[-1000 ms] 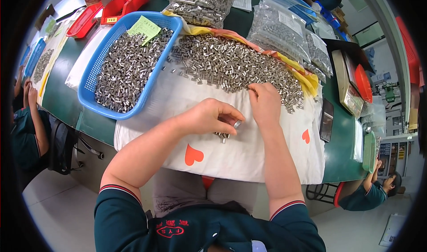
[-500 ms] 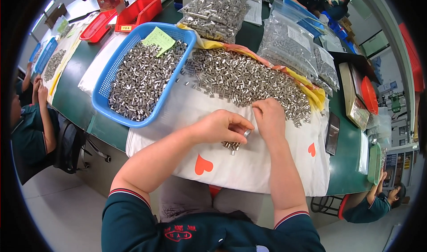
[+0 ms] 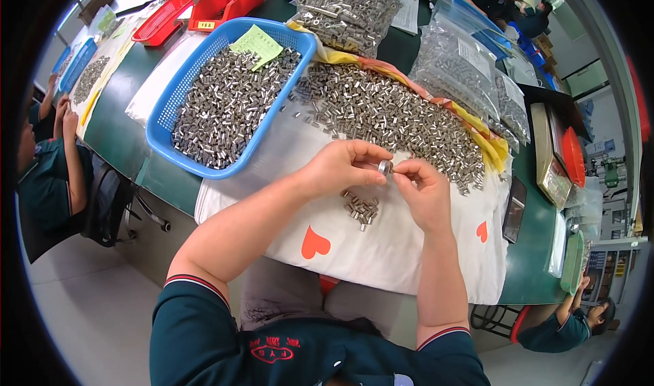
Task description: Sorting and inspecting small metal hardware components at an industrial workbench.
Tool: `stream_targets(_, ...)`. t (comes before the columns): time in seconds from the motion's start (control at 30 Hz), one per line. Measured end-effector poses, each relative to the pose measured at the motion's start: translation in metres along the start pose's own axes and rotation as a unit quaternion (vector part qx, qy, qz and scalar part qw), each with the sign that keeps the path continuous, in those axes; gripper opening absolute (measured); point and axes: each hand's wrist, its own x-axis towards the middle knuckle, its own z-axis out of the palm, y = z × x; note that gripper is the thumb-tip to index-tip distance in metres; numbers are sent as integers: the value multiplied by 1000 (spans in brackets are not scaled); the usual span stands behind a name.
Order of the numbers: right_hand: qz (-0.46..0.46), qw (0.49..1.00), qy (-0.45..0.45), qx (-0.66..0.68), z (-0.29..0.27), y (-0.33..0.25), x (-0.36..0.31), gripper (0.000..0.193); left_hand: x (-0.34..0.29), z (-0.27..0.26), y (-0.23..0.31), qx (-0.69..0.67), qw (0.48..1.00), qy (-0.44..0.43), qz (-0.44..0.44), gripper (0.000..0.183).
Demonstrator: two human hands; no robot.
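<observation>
Between the thumb and fingers of my left hand is a shiny metal ring, held on edge above the white cloth. My right hand meets it from the right; its closed fingertips pinch what looks like a small metal sleeve, mostly hidden, against the ring. Below my left hand lies a small group of metal sleeves. Beyond both hands spreads a large heap of the same sleeves, bordered by a rolled yellow and orange cloth.
At left stands a blue basket full of metal sleeves, with a green paper slip on top. Bags of metal parts sit behind the heap. A dark phone-like object lies at right. Other people work around the table.
My right hand has left the edge of the heap and come to the ring. My left hand has lifted the ring away from the small group of sleeves, which now shows more fully.
</observation>
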Motion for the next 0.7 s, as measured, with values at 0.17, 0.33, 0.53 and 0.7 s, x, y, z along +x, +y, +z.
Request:
stream_targets(0.17, -26, 998, -9, -53, 2, -1, -3, 9, -1, 1, -4, 18, 1000, -2, 15, 37)
stream_targets(0.33, -140, 963, 37, -228, 12, -7, -6, 10, -1, 2, -5, 54, 998, 20, 22, 36)
stream_targets(0.53, -80, 983, 23, -164, 9, -14, -6, 7, -2, 1, -5, 60, 998, 27, 11, 35)
stream_targets(0.7, 107, 993, -28, -36, -4, -6, -3, 9, -3, 5, -1, 106, 994, -10, -8, 35)
